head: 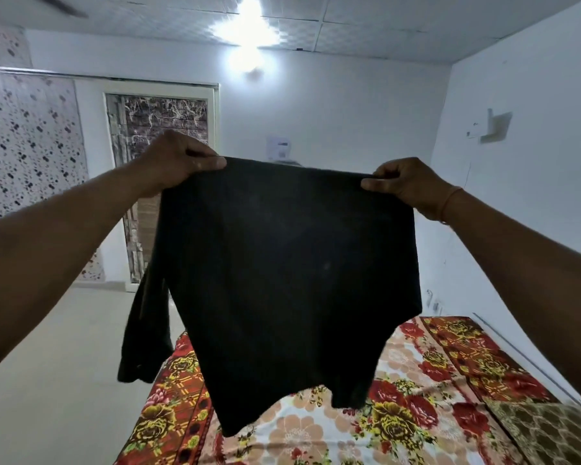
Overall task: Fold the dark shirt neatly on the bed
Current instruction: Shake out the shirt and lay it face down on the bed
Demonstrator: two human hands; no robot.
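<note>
White walls [332, 105] and a bright ceiling light [245, 25] are filling the room, and a bed [416, 380] with a red and yellow flower sheet is lying low in the view. Above the bed, the dark shirt [282, 263] is hanging in the air, spread out flat. The left hand [178, 159] is pinching one top corner of the shirt with its thumb and curled fingers. The right hand [410, 182] is pinching the other top corner the same way. One long sleeve [145, 327] is dangling down on the left side. A patterned door [161, 129] is standing behind the left hand.
</note>
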